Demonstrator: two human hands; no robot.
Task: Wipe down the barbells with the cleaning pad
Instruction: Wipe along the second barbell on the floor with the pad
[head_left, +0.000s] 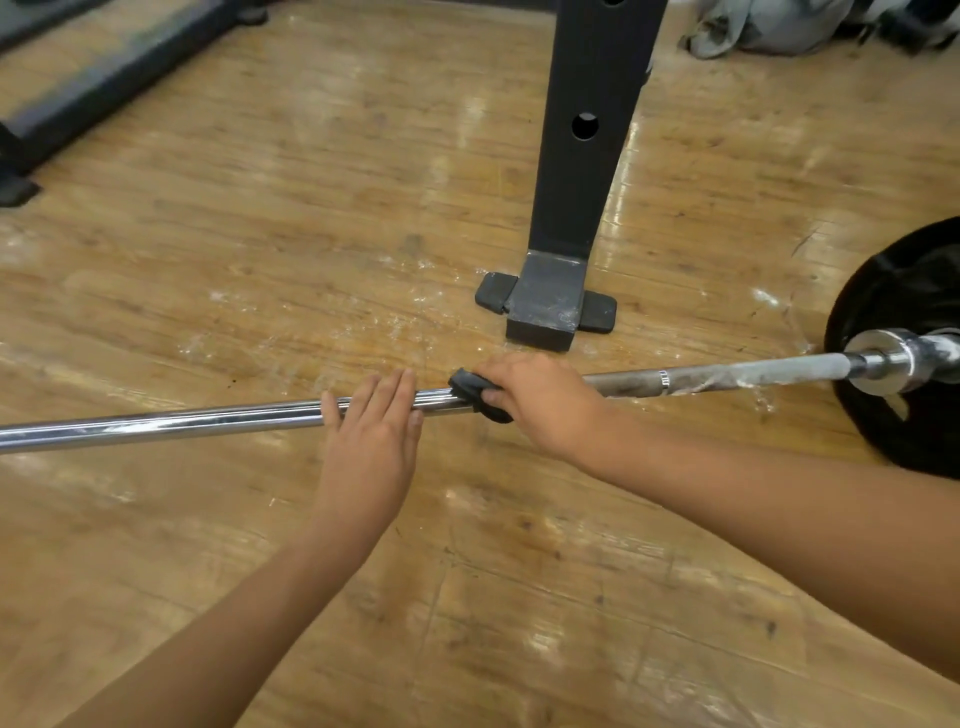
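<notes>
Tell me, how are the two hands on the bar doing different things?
The left hand lies flat with straight fingers on the barbell; the right hand curls round it. The right hand holds the black cleaning pad; the left hand holds nothing. Both touch the barbell.

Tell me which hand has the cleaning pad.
The right hand: its fingers curl round the dark cleaning pad against the barbell. The left hand only lies flat on the barbell beside it, fingers straight, holding nothing.

no readable text, labels, brands or numbers on anything in view
</notes>
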